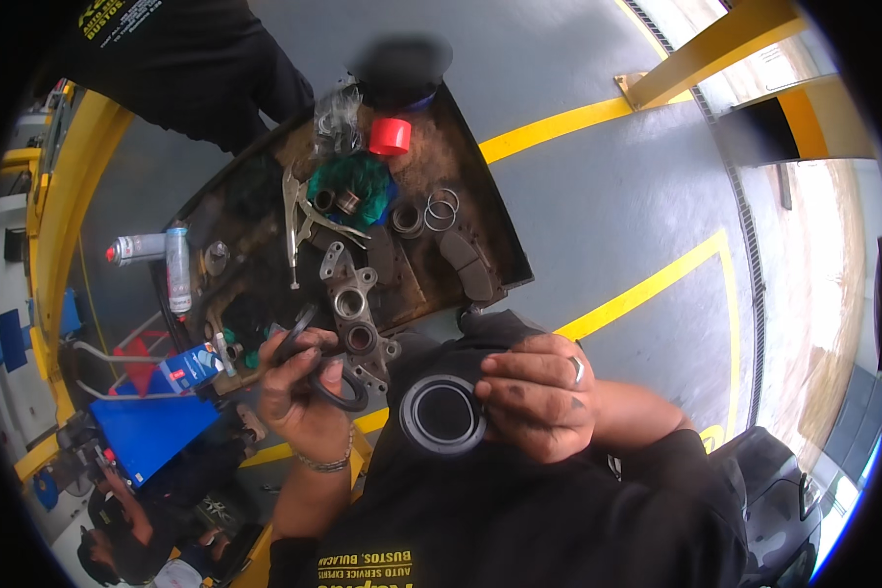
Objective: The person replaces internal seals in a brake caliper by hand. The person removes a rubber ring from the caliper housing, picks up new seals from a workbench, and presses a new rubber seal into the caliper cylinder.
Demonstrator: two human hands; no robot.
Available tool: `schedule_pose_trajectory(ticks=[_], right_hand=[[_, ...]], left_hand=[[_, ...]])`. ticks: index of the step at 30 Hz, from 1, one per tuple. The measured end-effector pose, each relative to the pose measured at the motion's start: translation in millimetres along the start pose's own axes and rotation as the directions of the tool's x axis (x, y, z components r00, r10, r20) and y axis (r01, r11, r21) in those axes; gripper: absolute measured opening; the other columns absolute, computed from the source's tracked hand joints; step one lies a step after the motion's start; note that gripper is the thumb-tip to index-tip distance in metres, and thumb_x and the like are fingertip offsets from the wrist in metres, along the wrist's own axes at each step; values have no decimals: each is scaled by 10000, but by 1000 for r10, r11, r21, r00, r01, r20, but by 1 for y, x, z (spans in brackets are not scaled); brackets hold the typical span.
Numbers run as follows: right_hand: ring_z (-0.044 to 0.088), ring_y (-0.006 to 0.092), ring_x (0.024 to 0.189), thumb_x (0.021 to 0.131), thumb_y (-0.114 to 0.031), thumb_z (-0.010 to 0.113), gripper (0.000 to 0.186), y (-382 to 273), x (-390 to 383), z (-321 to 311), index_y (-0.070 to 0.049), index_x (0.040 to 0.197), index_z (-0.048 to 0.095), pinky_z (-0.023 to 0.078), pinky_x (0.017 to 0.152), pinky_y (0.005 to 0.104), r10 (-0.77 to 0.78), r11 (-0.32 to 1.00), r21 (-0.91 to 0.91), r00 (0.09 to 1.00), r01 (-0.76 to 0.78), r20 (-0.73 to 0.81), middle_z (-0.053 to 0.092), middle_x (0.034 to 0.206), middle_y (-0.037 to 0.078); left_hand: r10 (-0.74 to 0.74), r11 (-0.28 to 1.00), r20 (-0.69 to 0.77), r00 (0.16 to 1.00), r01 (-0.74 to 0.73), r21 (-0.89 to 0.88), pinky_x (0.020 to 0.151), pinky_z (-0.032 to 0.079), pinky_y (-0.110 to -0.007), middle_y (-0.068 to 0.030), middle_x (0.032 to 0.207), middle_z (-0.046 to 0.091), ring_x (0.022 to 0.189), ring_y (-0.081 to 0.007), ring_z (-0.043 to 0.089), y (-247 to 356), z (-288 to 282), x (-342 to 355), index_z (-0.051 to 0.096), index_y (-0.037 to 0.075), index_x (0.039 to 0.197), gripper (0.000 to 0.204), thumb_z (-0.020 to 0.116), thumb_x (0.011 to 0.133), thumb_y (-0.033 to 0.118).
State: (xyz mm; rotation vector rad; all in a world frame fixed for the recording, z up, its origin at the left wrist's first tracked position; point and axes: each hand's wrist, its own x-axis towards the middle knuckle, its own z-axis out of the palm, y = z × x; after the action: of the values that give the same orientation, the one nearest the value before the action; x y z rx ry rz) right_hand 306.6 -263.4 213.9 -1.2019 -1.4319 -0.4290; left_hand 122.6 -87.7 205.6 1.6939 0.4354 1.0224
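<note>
My left hand [299, 387] grips black rubber rings [343, 392], one standing above the other between thumb and fingers. My right hand [534, 397], wearing a ring, has its fingers closed on the edge of a round black concentric rubber seal [412, 412]. Just beyond them a grey metal brake caliper bracket [353, 294] with two bores lies at the tray's near edge. Further on are locking pliers [294, 225], a brake pad [465, 265], thin metal rings [441, 208] and a green crumpled cloth [363, 176] with small cylindrical parts on it.
The dark metal tray [510, 255] also holds a red cap [390, 136] and spray cans [177, 265]. A person in black [186, 59] stands across it; co-workers [118, 519] are at lower left beside a blue panel [147, 431]. Yellow lift posts [715, 49] stand around.
</note>
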Motion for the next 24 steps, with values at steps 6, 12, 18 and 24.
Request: schedule_pose_trajectory(ticks=[6, 12, 18, 24], right_hand=[[722, 289, 879, 700, 7, 792, 258, 14, 0, 5, -84, 871, 623, 547, 717, 382, 25, 999, -22, 998, -26, -51, 725, 1018, 126], [714, 274, 880, 792, -37, 778, 263, 88, -47, 49, -48, 1030, 665, 561, 753, 364, 853, 519, -23, 515, -855, 83, 721, 978, 123], [701, 300, 892, 810, -99, 745, 272, 212, -37, 139, -60, 1075, 692, 560, 804, 382, 775, 631, -146, 615, -762, 143, 716, 996, 121], [627, 266, 1082, 841, -185, 661, 233, 272, 17, 214, -112, 1061, 685, 487, 914, 407, 96, 921, -372, 855, 118, 509, 660, 1075, 61]], left_hand=[[-234, 965, -61, 970, 240, 108, 890, 568, -329, -113, 1190, 602, 1010, -186, 657, -3, -5, 17, 680, -4, 1050, 249, 743, 841, -123], [-488, 855, -46, 872, 488, 176, 772, 534, -240, -83, 1139, 620, 930, -106, 634, -28, -18, 19, 671, -20, 992, 211, 802, 830, -52], [-805, 590, -120, 582, 805, -56, 725, 532, -231, -46, 901, 707, 777, -86, 642, -46, -22, 4, 662, 14, 946, 186, 823, 858, 45], [-824, 567, -200, 531, 782, -259, 757, 514, -277, -31, 961, 715, 847, -113, 645, -37, -35, -12, 674, 54, 1017, 195, 800, 869, 45]])
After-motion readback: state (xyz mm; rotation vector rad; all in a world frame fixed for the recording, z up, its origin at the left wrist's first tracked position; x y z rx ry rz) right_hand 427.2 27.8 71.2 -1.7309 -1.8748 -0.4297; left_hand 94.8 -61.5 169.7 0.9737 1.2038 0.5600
